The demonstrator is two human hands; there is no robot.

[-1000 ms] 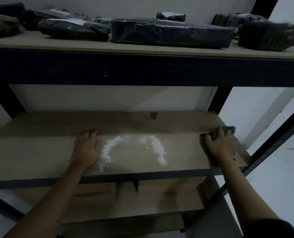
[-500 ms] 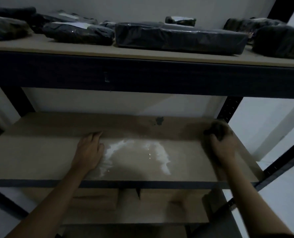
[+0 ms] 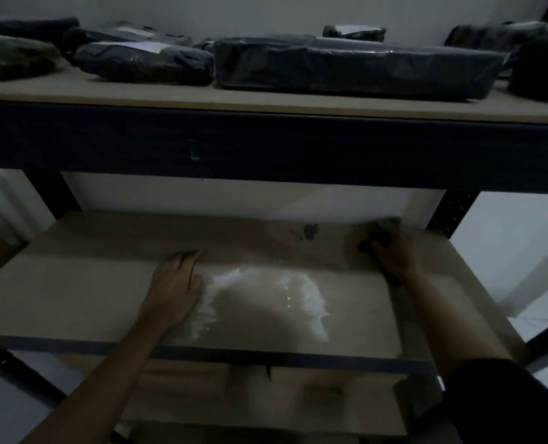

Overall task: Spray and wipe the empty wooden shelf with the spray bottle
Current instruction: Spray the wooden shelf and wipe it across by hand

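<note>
A dim view looks forward and down at a metal rack with wooden boards. The wooden shelf [image 3: 74, 293] at the middle level runs nearly the full width of the picture, its dark front edge crossing low in the view and its back edge meeting a pale wall. The left half of this board is bare, giving wide open surface. A thick dark beam [image 3: 266, 145] of the level above hangs over it, limiting the room overhead.

The left hand [image 3: 175, 290] lies flat, palm down, fingers straight and pointing toward the wall, holding nothing. Just to its right, touching the thumb side, is a patch of white foamy spray [image 3: 311, 302] curving in an arc around a darker wet area.

The right hand [image 3: 394, 254] is at the far right back corner, fingers curled over a dark cloth [image 3: 380, 233] pressed against the board. The cloth is blurred and only partly visible. A small dark stain [image 3: 311, 231] sits near the back edge, between the foam and the cloth.

A perforated dark upright post [image 3: 452, 213] stands just beside the right hand, closing off that corner. The spray bottle is not visible.

On the upper shelf [image 3: 106, 94], several dark plastic-wrapped parcels [image 3: 346, 64] lie side by side. Below, a lower wooden board [image 3: 298, 398] is partly seen.
</note>
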